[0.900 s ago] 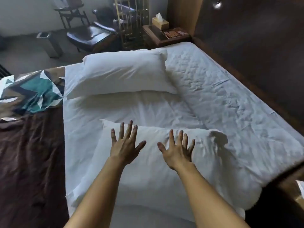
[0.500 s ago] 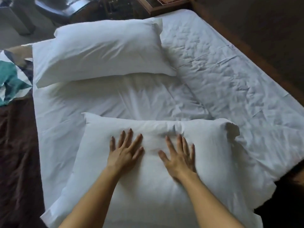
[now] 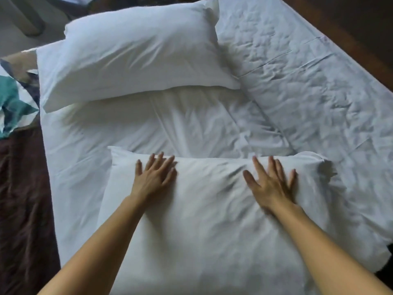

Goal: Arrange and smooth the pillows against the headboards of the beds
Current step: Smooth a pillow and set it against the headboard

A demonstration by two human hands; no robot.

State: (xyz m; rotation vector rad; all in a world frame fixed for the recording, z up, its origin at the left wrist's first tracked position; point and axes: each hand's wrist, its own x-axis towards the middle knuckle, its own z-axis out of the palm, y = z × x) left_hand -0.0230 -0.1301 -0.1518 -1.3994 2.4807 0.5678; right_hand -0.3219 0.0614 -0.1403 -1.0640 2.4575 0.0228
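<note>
Near pillow [image 3: 208,220]: soft, light, dents easily.
Left hand [image 3: 154,177], right hand [image 3: 270,184] flat, fingers splayed, gripping nothing; lift by corners.

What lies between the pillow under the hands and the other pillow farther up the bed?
In the head view, only bare, wrinkled white sheet lies between the near pillow and the far pillow.

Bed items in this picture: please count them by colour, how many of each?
White: 3, near pillow, far pillow, sheet
Dark brown: 1, blanket
Teal patterned: 1, cover
Total: 5
</note>
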